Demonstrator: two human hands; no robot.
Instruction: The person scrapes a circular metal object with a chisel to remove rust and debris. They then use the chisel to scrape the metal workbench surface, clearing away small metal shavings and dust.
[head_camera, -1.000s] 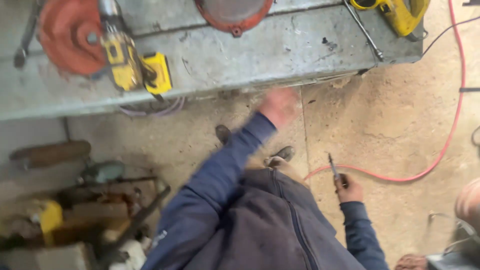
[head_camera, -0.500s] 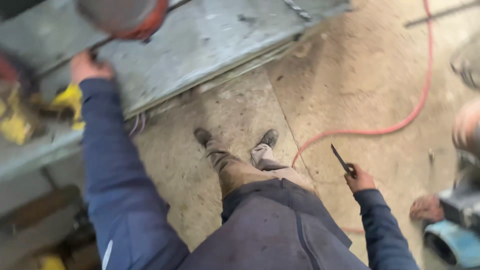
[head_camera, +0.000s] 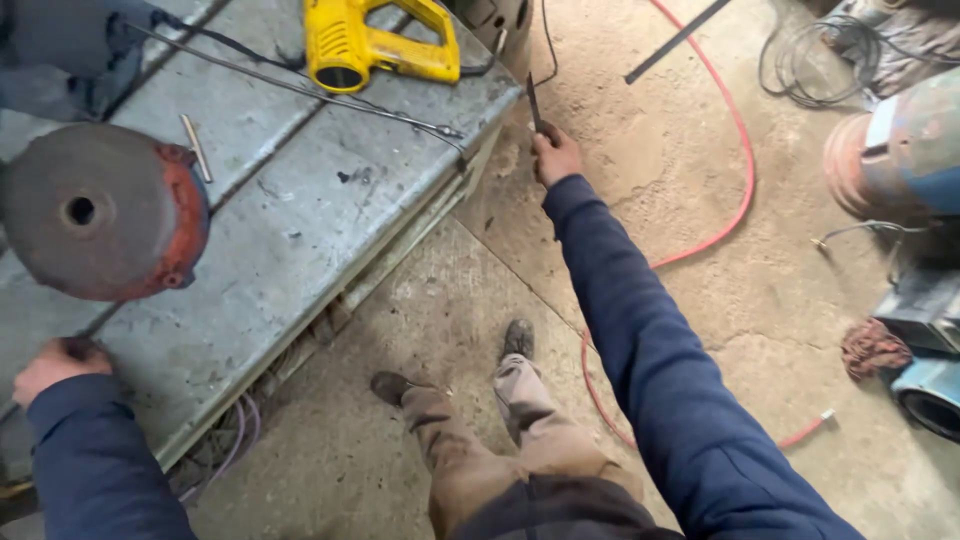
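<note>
The right hand (head_camera: 556, 157) is closed around a thin dark blade (head_camera: 533, 102), maybe a file or knife, which points up past the near-right corner of the bench (head_camera: 300, 240). Half a second ago that hand hung low beside the hip with the blade over the floor; now the arm is stretched far forward, so the blade has come up to the bench corner, close to where the work lies. The left hand (head_camera: 55, 365) is curled into a fist on the bench's near-left edge; whether it holds anything I cannot tell. Earlier it was reaching across the top towards the yellow tools.

Just above the left hand sits a round rusty red housing (head_camera: 100, 212). A short metal pin (head_camera: 196, 147) lies beside it, and a long thin rod (head_camera: 300, 88) crosses the top towards the right corner. A yellow power tool (head_camera: 375, 45) rests at the far edge. A red hose (head_camera: 735, 190) loops over the concrete floor, and 2 boots (head_camera: 455, 365) stand beside the bench.
</note>
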